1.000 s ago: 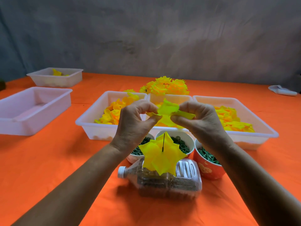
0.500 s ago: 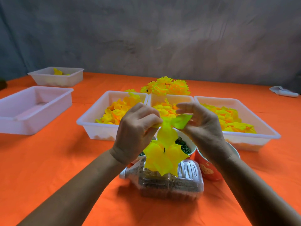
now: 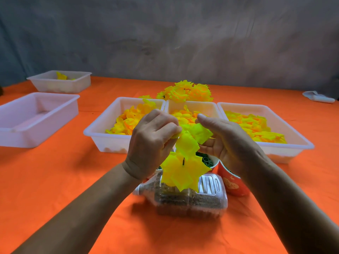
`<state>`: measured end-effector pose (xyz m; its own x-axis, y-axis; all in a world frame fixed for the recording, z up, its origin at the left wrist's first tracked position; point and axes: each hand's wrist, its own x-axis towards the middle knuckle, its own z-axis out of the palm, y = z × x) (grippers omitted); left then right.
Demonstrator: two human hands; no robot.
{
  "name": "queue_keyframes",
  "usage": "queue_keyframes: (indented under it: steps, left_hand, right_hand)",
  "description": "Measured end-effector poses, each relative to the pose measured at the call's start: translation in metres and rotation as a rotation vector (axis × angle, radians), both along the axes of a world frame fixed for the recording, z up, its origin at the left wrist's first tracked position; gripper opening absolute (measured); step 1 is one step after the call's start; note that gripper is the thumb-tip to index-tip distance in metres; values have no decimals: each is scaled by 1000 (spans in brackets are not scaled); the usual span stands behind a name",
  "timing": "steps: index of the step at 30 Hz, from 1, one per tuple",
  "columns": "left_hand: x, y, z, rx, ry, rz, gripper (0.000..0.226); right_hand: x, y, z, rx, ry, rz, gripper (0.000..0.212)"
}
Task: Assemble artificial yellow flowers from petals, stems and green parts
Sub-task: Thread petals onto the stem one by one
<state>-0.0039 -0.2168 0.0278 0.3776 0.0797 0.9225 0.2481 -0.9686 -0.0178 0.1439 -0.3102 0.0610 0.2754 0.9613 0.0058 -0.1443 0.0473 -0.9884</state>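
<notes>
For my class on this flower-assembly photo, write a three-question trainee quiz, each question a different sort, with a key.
1. True or false: the stem pokes up through yellow petals standing over the plastic bottle.
2. How many white trays on the orange table visibly hold loose petals? A. two B. four C. six
3. Fill in: the left hand pinches a yellow ____.

Key
1. True.
2. B: the three-tray row before the hands, plus the far-left tray. The near-left tray shows none.
3. Petal; the right hand grips its other part.
</notes>
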Motion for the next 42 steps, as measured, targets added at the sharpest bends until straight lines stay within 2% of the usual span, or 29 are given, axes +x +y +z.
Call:
queue_keyframes:
  steps: [3,6,12,20,26,33,42]
  left_hand:
    - [0,-1,0,5,-6,11,13]
    - [0,-2,0,8,-10,12,13]
    - [-1,-3,-3,2,-19,-16,12]
    - [-3,-2,-4,-45,9,-36,7]
    - [-9,-6,-4,-89,65,-70,12]
    - [-12,-8,-6,-76,98,-79,4]
    - [-13,-11,-7,-96,83,-96,7]
  right_hand:
    - [-1,-1,1,-68,-141,-36,62]
    - [-2,-2,0,-74,-211,-46,57]
    - [-1,0,-1,-86,-182,-24,35]
    - [0,4,1,-109,-93,48,47]
    - [-1,5,2,-125,-73,124,41]
    - [-1,5,-2,-171,-85,141,22]
    - [-1,3,-1,-163,-51,170,38]
